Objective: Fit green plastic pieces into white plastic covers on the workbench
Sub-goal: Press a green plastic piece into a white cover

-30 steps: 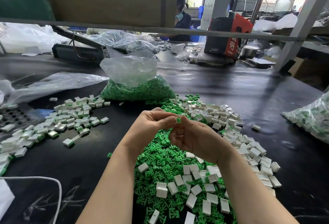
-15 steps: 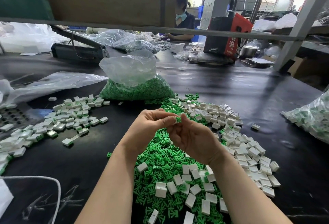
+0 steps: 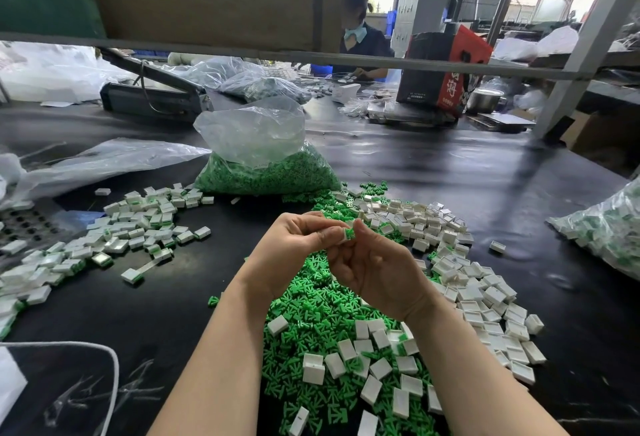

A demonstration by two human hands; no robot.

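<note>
While both hands meet above the pile, left hand (image 3: 294, 248) and right hand (image 3: 377, 269) pinch one white cover (image 3: 345, 234) with a green piece (image 3: 350, 234) at its open end, held in the air over the workbench (image 3: 433, 172).
Looks like mid-insertion; how deep the piece sits I can't tell. To do it well: keep the cover steady in one hand's fingertips, line the piece square to the opening, push straight with the thumb, no twisting, check it sits flush. Loose green stock (image 3: 311, 314) lies right below the hands, empty covers (image 3: 467, 283) to the right, fitted parts (image 3: 138, 227) probably the heap on the left. Open clear bag (image 3: 266, 161) behind holds more green pieces; bag at the right edge (image 3: 609, 227) holds white-and-green parts.
</note>
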